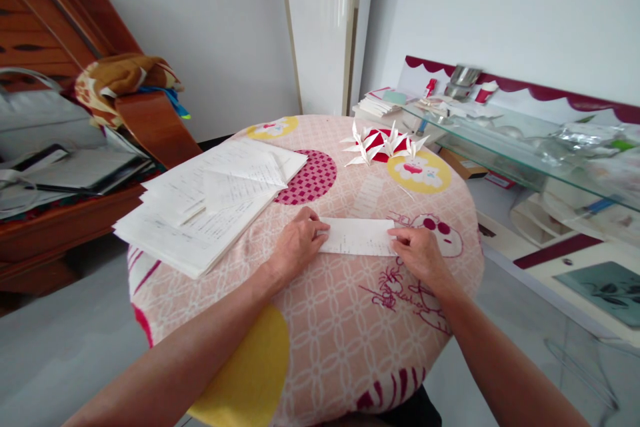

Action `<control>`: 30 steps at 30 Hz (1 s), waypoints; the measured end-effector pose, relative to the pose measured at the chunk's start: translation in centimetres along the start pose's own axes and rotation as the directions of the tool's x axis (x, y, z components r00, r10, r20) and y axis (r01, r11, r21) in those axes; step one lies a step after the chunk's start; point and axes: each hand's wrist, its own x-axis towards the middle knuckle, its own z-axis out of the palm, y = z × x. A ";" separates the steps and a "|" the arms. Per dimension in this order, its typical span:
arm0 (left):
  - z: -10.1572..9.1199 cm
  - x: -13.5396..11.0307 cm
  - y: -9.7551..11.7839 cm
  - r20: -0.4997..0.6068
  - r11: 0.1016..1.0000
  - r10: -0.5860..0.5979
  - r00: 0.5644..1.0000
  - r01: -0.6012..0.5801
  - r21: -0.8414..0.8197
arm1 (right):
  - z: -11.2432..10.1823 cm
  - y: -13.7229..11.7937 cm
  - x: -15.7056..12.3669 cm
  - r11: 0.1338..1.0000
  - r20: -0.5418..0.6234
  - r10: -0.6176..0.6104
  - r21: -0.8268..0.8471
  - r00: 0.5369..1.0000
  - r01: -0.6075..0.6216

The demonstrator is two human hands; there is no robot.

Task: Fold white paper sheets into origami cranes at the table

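Observation:
A folded strip of white paper (pixel 356 237) with faint writing lies crosswise on the round table. My left hand (pixel 299 240) pinches its left end, fingers closed on the edge. At the opposite end, my right hand (pixel 419 252) grips the paper between thumb and curled forefinger. Just beyond the strip rests a narrower pale paper piece (pixel 369 195), flat on the cloth. Several white folded-paper cranes (pixel 373 145) stand together near the far edge. To the left of my left hand is a stack of written sheets (pixel 220 240), with loose and folded sheets on top.
A pink patterned cloth (pixel 320 320) covers the table. On the right, a glass-topped cabinet (pixel 540 157) holds bags, tins and papers close to the table's edge. A wooden bench (pixel 145 127) with a folded blanket (pixel 125 77) stands left; a tall white air conditioner (pixel 320 33) is behind.

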 end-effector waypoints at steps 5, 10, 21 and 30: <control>0.4 0.5 0.1 0.066 0.983 0.178 0.982 -0.181 0.036 | 0.0 0.0 0.0 1.000 0.005 0.003 -0.004 1.000 -0.003; 0.3 0.6 0.2 0.187 0.977 0.165 0.968 -0.186 0.101 | 0.0 0.0 0.1 1.000 0.009 0.013 -0.018 1.000 -0.013; -1.1 -0.2 0.4 0.409 0.902 0.379 0.830 -0.430 0.036 | -0.2 -0.3 0.1 0.999 0.007 -0.008 -0.034 1.000 0.008; 0.1 -0.2 1.0 0.462 0.816 0.421 0.781 -0.548 0.183 | -0.3 -0.4 0.6 0.995 0.044 -0.001 -0.100 0.999 0.006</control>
